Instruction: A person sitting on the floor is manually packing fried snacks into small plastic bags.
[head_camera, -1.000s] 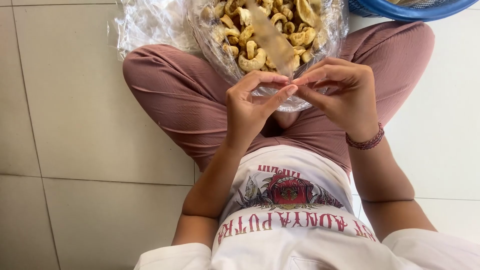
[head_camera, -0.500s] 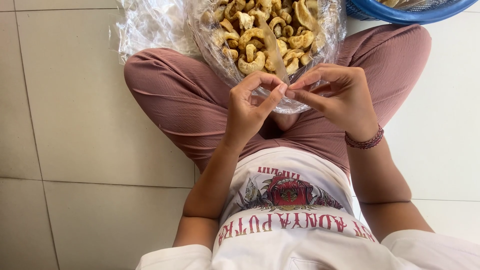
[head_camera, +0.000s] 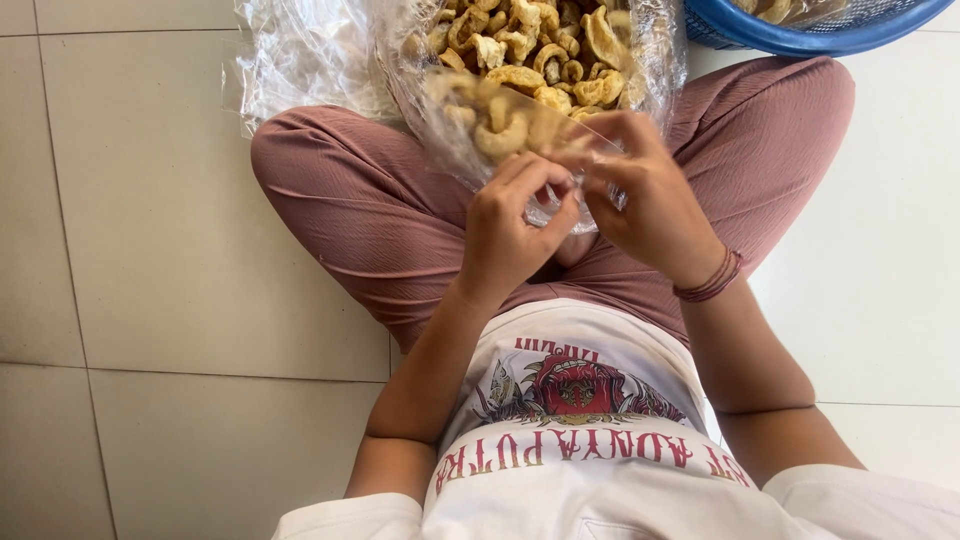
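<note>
Home floor: pale tiles (head_camera: 150, 200)

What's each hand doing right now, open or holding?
Left hand: closed, pinching the small clear plastic bag of crackers.
Right hand: closed, pinching the same bag's edge.

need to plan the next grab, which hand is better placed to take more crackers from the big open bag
Probably the right hand. It sits closer to the mouth of the big bag of crackers, just below the pile. The left hand sits lower, and both hands are pinching the small clear bag.
</note>
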